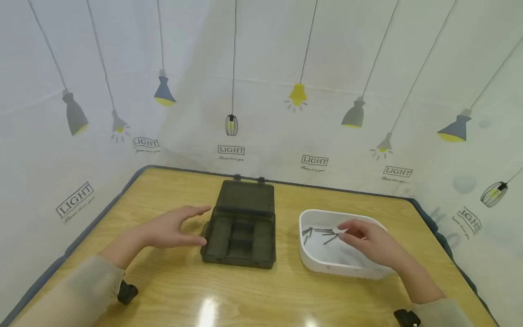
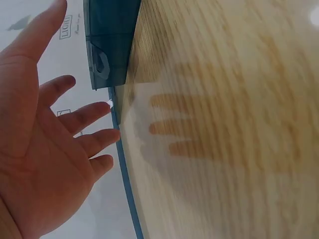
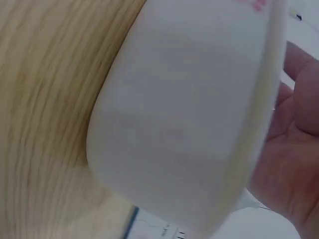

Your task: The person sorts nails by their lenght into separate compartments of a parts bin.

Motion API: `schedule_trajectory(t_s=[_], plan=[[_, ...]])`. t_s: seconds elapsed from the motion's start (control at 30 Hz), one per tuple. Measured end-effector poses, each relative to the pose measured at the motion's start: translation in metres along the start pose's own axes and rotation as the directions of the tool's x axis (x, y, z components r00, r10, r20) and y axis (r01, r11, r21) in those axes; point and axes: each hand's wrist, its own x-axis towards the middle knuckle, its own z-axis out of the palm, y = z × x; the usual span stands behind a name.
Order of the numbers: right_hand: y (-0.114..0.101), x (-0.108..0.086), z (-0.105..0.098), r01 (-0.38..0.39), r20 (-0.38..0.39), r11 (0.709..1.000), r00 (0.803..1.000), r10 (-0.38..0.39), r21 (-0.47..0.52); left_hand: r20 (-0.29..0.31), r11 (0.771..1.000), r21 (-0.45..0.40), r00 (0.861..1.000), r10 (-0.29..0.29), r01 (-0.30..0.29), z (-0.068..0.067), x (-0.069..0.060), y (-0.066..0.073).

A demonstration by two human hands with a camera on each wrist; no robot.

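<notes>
A dark translucent plastic case [image 1: 240, 240] lies on the table with its lid [image 1: 245, 196] laid back. My left hand [image 1: 173, 228] is at its left side, fingers spread and the thumb tip at the case's edge; whether it touches cannot be told. The left wrist view shows the palm [image 2: 45, 154] holding nothing, beside the case [image 2: 110, 40]. My right hand [image 1: 369, 240] reaches over a white tub [image 1: 323, 263] holding several thin metal screws or nails [image 1: 323, 230]. Its thumb and forefinger are apart near one of them. In the right wrist view, the tub's wall [image 3: 174, 109] hides the fingertips.
The wooden table [image 1: 171, 281] has a dark blue edge [image 1: 122, 193]. Behind it and at both sides hangs a white cloth [image 1: 269, 127] printed with lamps. The tub stands to the right of the case, with a strip of tabletop between them.
</notes>
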Motion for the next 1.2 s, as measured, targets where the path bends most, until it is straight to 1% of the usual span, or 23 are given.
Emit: schedule_trajectory(t_s=[0.07,0.13,0.2,0.27,0.4,0.57,0.67,0.73,0.87,1.03,1.2], plan=[[0.006,0.007,-0.002,-0.056,0.062,0.994,0.997,0.050,0.097,0.059,0.999,-0.039,0.998,0.000,0.002,-0.001,0.004,-0.002],[0.012,0.014,-0.002,-0.116,0.101,0.981,0.990,0.101,0.157,0.108,0.997,-0.075,0.994,0.007,0.001,-0.001,0.009,-0.004],[0.018,0.018,0.000,-0.172,0.123,0.968,0.981,0.151,0.182,0.137,0.996,-0.091,0.990,0.019,-0.006,-0.001,0.012,-0.004],[0.022,0.024,0.004,-0.223,0.147,0.956,0.969,0.197,0.188,0.151,0.996,-0.094,0.988,0.016,-0.001,0.000,0.011,-0.007],[0.029,0.032,0.011,-0.278,0.192,0.942,0.951,0.242,0.190,0.178,0.995,-0.095,0.984,-0.009,0.026,0.001,0.009,-0.010],[0.038,0.036,0.017,-0.298,0.199,0.935,0.945,0.260,0.191,0.192,0.993,-0.118,0.981,-0.003,0.026,0.001,0.010,-0.011],[0.043,0.036,0.020,-0.323,0.200,0.923,0.938,0.283,0.210,0.198,0.991,-0.132,0.980,-0.003,0.030,0.000,0.012,-0.012],[0.045,0.036,0.022,-0.325,0.202,0.920,0.937,0.284,0.216,0.200,0.989,-0.141,0.980,-0.009,0.038,0.001,0.013,-0.012],[0.046,0.037,0.027,-0.321,0.198,0.922,0.939,0.280,0.215,0.199,0.987,-0.151,0.980,-0.019,0.050,0.001,0.014,-0.016],[0.047,0.040,0.029,-0.332,0.192,0.920,0.936,0.295,0.207,0.199,0.983,-0.175,0.980,-0.016,0.052,0.003,0.013,-0.019],[0.051,0.040,0.031,-0.340,0.198,0.918,0.933,0.302,0.202,0.197,0.983,-0.175,0.980,-0.027,0.062,0.005,0.013,-0.018]])
